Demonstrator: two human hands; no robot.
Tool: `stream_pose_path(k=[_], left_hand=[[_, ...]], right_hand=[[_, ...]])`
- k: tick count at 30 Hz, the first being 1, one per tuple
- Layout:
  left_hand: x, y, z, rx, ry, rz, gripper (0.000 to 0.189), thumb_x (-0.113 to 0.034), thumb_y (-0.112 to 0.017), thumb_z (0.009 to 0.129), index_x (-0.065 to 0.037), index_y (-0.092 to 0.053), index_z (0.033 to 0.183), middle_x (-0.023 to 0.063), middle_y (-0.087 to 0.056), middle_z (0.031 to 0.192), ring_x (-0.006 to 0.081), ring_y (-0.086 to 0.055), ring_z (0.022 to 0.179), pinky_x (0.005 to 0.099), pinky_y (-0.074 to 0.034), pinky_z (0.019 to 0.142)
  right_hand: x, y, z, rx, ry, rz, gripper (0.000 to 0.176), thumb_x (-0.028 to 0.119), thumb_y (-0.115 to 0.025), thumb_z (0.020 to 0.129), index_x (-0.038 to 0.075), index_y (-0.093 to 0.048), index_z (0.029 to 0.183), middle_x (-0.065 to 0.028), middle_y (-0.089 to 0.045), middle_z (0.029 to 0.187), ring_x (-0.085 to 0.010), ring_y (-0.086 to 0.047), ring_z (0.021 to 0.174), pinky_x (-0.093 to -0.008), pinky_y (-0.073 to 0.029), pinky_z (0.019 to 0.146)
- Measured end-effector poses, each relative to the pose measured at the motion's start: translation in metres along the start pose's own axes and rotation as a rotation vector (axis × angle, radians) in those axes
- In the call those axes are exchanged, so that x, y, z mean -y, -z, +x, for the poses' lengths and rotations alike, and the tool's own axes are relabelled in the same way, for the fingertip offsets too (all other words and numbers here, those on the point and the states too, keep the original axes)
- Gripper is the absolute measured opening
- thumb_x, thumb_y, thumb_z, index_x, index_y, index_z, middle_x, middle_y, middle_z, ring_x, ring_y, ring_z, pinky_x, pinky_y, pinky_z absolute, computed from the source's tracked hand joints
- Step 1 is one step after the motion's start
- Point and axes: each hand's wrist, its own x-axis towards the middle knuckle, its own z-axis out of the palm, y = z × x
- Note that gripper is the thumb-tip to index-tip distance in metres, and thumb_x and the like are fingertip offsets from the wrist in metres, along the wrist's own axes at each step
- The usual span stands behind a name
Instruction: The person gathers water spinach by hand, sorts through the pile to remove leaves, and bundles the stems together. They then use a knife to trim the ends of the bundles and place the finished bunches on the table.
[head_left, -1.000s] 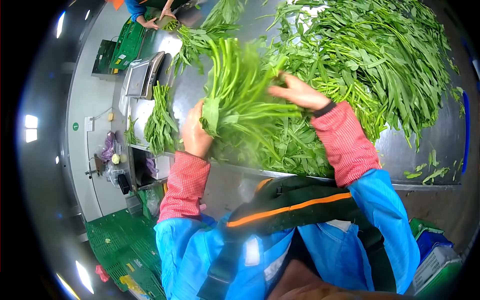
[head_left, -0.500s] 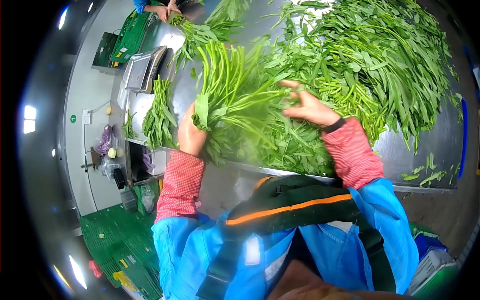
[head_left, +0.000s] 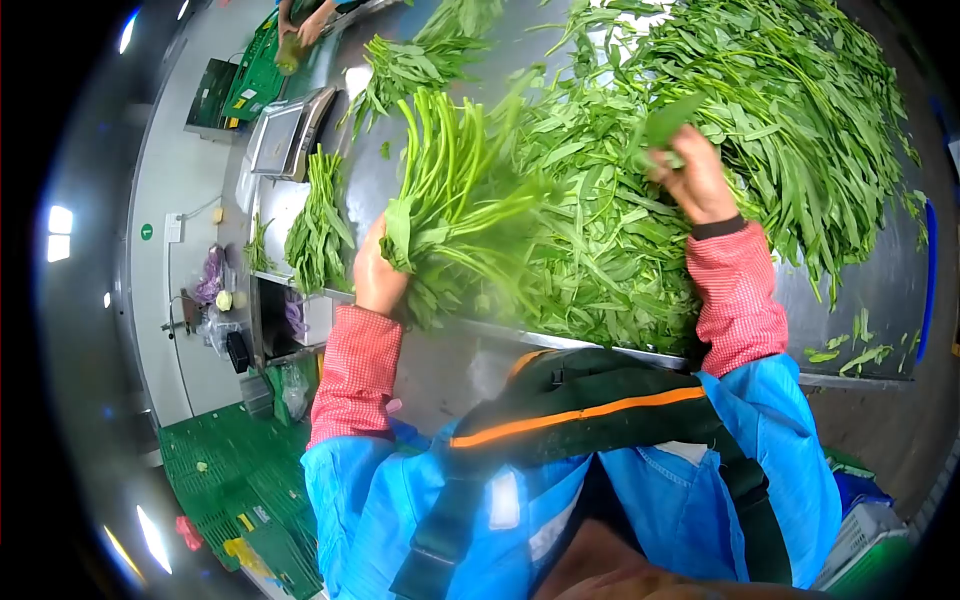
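Note:
A bunch of long-stemmed leafy greens (head_left: 445, 165) is gripped in my left hand (head_left: 380, 270), its pale stems pointing up and toward the right. My right hand (head_left: 697, 180) is at the edge of the big heap of greens (head_left: 790, 120), with its fingers pinched on a green leaf (head_left: 672, 120). Loose greens (head_left: 610, 260) lie between my two hands on the metal table (head_left: 790, 300). Left of my left hand, a separate bunch (head_left: 318, 225) rests near the table edge.
A scale (head_left: 280, 135) stands at the left side of the table. A co-worker's hands (head_left: 305, 28) hold something near a green crate (head_left: 255, 75). More greens (head_left: 410, 65) lie at the top. Green crates (head_left: 225, 480) are on the floor at lower left.
My right hand has moved right and up, from beside the held bunch to the big heap, and now pinches a leaf. The co-worker's hands have moved left. My left hand has barely moved.

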Motion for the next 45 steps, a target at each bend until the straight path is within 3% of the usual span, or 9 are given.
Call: stream_pose_path(k=[5, 10, 13, 22, 27, 31, 35, 41, 45], left_hand=[[-0.001, -0.009, 0.01, -0.048, -0.274, 0.067, 0.046, -0.009, -0.069, 0.078, -0.004, -0.056, 0.122, 0.0172, -0.062, 0.111, 0.0326, -0.06, 0.102, 0.0372, -0.047, 0.088], [-0.031, 0.002, 0.016, -0.035, -0.34, 0.188, 0.062, 0.011, -0.06, 0.066, -0.003, -0.052, 0.126, 0.0163, -0.061, 0.103, 0.0348, -0.06, 0.09, 0.0379, -0.05, 0.074], [-0.015, 0.01, 0.012, -0.086, -0.349, 0.374, 0.071, 0.016, -0.056, 0.061, -0.006, -0.051, 0.128, 0.0139, -0.058, 0.093, 0.0334, -0.059, 0.081, 0.0383, -0.049, 0.067], [-0.009, 0.005, 0.015, -0.161, -0.245, 0.343, 0.068, 0.014, -0.057, 0.066, -0.007, -0.049, 0.13, 0.0155, -0.059, 0.105, 0.0349, -0.06, 0.092, 0.038, -0.05, 0.076], [-0.003, -0.005, 0.019, -0.057, -0.067, 0.235, 0.058, -0.002, -0.065, 0.077, -0.006, -0.048, 0.133, 0.0175, -0.057, 0.124, 0.0336, -0.056, 0.113, 0.0365, -0.046, 0.094], [0.012, 0.0, 0.009, -0.051, -0.014, 0.186, 0.051, -0.006, -0.064, 0.08, -0.005, -0.05, 0.129, 0.0175, -0.059, 0.117, 0.0347, -0.057, 0.108, 0.0362, -0.047, 0.089], [0.017, -0.006, 0.009, -0.033, 0.059, 0.107, 0.043, -0.011, -0.063, 0.083, -0.005, -0.054, 0.124, 0.0182, -0.061, 0.113, 0.0361, -0.058, 0.104, 0.0377, -0.047, 0.087], [0.01, -0.014, 0.014, -0.032, -0.001, 0.084, 0.039, -0.016, -0.062, 0.085, -0.006, -0.055, 0.122, 0.0188, -0.062, 0.112, 0.0362, -0.059, 0.104, 0.0382, -0.047, 0.088], [0.007, -0.005, 0.002, -0.036, 0.08, 0.132, 0.042, -0.014, -0.062, 0.084, -0.007, -0.054, 0.124, 0.018, -0.061, 0.111, 0.0356, -0.059, 0.102, 0.0383, -0.048, 0.085]], right_hand=[[-0.046, -0.038, 0.026, 0.301, -0.01, -0.673, 0.047, 0.03, -0.063, 0.09, 0.006, -0.047, 0.127, -0.0057, -0.059, 0.107, -0.0116, -0.058, 0.074, -0.0255, -0.049, 0.067], [-0.093, -0.035, 0.03, 0.672, 0.091, -0.512, 0.023, 0.02, -0.061, 0.089, 0.0, -0.064, 0.101, -0.0084, -0.063, 0.096, -0.0214, -0.058, 0.088, -0.0335, -0.049, 0.078], [-0.021, -0.017, 0.002, 0.052, -0.143, -0.009, 0.022, 0.032, -0.056, 0.09, 0.011, -0.062, 0.089, -0.0042, -0.067, 0.087, -0.013, -0.06, 0.066, -0.0249, -0.045, 0.05], [-0.033, -0.021, -0.007, 0.295, 0.008, -0.596, 0.033, 0.027, -0.059, 0.092, 0.006, -0.052, 0.117, -0.0052, -0.06, 0.095, -0.0133, -0.059, 0.074, -0.0246, -0.05, 0.065], [-0.056, -0.052, -0.008, 0.506, 0.283, -0.842, 0.01, 0.013, -0.064, 0.086, 0.004, -0.066, 0.089, 0.0002, -0.065, 0.081, -0.0102, -0.059, 0.076, -0.0254, -0.048, 0.073], [0.005, 0.001, 0.006, 0.248, -0.098, -0.248, 0.009, 0.022, -0.063, 0.09, 0.013, -0.06, 0.091, 0.0086, -0.048, 0.06, 0.0009, -0.04, 0.048, -0.0144, -0.025, 0.041], [-0.014, -0.016, -0.003, 0.433, 0.185, -0.628, 0.052, 0.027, -0.071, 0.083, 0.006, -0.049, 0.125, -0.0125, -0.051, 0.125, -0.0179, -0.052, 0.111, -0.0355, -0.047, 0.093], [-0.06, -0.047, -0.006, 0.351, 0.315, -0.979, 0.03, 0.021, -0.065, 0.089, 0.004, -0.057, 0.113, -0.0026, -0.063, 0.095, -0.0159, -0.058, 0.086, -0.0295, -0.049, 0.078], [0.0, 0.008, 0.008, 0.246, 0.073, -0.051, 0.017, 0.026, -0.051, 0.097, 0.009, -0.057, 0.097, 0.0058, -0.044, 0.064, -0.0014, -0.034, 0.044, -0.0155, -0.025, 0.039]])
